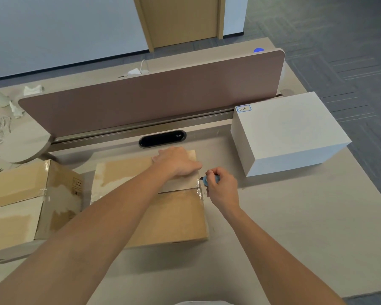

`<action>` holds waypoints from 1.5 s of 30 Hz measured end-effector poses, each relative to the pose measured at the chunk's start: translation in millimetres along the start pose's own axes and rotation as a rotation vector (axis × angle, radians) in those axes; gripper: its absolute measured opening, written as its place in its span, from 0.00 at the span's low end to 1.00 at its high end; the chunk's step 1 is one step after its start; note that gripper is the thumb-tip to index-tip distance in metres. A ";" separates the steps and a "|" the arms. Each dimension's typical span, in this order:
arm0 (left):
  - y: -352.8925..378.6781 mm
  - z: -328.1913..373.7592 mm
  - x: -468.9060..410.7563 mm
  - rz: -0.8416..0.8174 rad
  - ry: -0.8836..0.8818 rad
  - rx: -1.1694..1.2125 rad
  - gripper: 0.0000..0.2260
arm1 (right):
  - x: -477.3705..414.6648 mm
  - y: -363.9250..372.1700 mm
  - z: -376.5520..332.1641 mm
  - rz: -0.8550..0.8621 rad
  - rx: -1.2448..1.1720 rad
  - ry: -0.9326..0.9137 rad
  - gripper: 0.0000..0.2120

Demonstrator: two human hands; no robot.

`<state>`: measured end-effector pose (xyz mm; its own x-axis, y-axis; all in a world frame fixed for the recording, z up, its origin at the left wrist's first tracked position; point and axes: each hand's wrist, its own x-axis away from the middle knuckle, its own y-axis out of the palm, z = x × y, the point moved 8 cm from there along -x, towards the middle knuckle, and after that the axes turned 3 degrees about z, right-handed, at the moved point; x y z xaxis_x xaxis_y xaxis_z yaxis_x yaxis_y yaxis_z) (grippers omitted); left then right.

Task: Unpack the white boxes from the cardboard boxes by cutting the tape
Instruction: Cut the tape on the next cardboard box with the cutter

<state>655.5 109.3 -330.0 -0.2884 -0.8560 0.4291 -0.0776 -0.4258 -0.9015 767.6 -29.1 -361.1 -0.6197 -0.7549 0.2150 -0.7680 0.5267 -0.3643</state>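
Observation:
A taped cardboard box (174, 216) lies flat on the desk in front of me. My left hand (176, 161) presses palm-down on its far right flap, fingers straight. My right hand (221, 188) grips a small blue cutter (208, 179) whose blade points at the clear tape on the box's right edge, near the centre seam. A white box (288, 133) with a small blue-bordered label stands on the desk to the right. A second cardboard box (20, 201) sits at the left.
A brown divider panel (152, 97) runs across the back of the desk (273, 227), with a black cable slot (162, 139) below it. Crumpled tissues and white cords lie beyond at the far left. Carpeted floor drops off at the right.

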 end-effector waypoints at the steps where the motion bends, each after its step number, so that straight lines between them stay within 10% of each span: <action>1: 0.4 -0.3 -0.1 0.002 -0.002 0.003 0.30 | 1.2 0.1 1.4 -0.001 0.001 0.002 0.11; 45: 0.5 -2.3 3.9 0.005 0.001 -0.008 0.33 | 39.4 3.3 5.1 0.315 -0.025 -0.085 0.10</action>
<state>652.2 106.4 -328.9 -0.2895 -0.8578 0.4247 -0.0836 -0.4193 -0.9040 741.5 -59.1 -358.5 -0.8125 -0.5826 0.0180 -0.5450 0.7484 -0.3780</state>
